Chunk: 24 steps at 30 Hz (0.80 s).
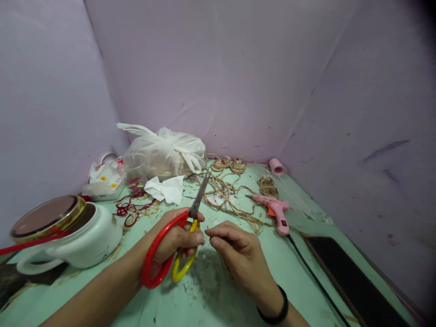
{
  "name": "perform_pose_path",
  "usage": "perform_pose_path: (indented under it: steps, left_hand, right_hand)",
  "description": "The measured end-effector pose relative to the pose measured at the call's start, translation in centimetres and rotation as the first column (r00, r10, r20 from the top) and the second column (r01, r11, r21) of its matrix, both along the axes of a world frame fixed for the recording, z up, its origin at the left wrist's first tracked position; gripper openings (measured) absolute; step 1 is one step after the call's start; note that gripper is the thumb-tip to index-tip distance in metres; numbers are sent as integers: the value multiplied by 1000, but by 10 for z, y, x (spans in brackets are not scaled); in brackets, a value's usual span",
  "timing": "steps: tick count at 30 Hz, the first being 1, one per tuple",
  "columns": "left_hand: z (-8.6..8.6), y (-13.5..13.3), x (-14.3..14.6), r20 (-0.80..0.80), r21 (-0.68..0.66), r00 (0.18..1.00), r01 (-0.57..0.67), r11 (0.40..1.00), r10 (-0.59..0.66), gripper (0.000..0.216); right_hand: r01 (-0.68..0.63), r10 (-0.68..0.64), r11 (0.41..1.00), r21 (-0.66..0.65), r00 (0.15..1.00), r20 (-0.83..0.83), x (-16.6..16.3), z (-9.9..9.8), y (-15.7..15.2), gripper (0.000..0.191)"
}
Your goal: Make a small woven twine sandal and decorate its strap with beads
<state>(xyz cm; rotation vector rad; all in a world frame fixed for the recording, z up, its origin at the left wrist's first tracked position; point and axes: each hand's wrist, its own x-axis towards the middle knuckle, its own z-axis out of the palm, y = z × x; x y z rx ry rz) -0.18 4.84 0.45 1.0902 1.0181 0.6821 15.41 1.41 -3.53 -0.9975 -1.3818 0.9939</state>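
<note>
My left hand (179, 238) is closed around a pair of scissors (200, 193), with one red and one yellow handle loop. The closed-looking blades point up and away from me. My right hand (238, 254) is at its right, thumb and fingertips pinched together close to my left fingertips. What lies in that pinch, if anything, is too small to make out. A bit of brown cord seems to show under the right palm, mostly hidden. Beyond both hands lies a loose tangle of jute twine (221, 195).
At right are a pink glue gun (277, 211) with a black cable, a dark phone-like slab (350, 277) and a twine coil (267, 186). Small twine pieces (237, 166) sit by the wall. Leftward are a white plastic bag (166, 152), crumpled tissue (166, 189), red yarn (131, 209) and a white pot (98, 238).
</note>
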Motion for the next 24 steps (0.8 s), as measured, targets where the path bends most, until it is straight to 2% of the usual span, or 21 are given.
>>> perform_pose_path:
  steps: [3, 7, 14, 16, 21, 24]
  left_hand:
    - [-2, -2, 1, 10, -42, 1000, 20, 999, -20, 40]
    - [-1, -5, 3, 31, -50, 999, 24, 998, -23, 38]
    - [2, -7, 3, 6, 16, 1000, 2, 1000, -2, 37]
    - [2, -8, 3, 4, 34, 1000, -11, 999, 11, 36]
    - [-2, -8, 5, -23, 55, 1000, -19, 998, 20, 36]
    - [-4, -7, 6, -60, 62, 998, -29, 998, 33, 36]
  right_hand:
    - [-38, 38, 999, -4, 998, 52, -2, 2, -3, 10]
    - [-29, 33, 996, -86, 999, 41, -4, 2, -4, 9]
    - [-40, -4, 969, -243, 984, -178, -8, -3, -1, 8]
    - [-8, -21, 976, -218, 992, -128, -8, -2, -2, 8]
    - [79, -71, 996, -52, 988, 140, -6, 1, -5, 10]
    - [91, -82, 995, -46, 984, 160, -7, 0, -6, 13]
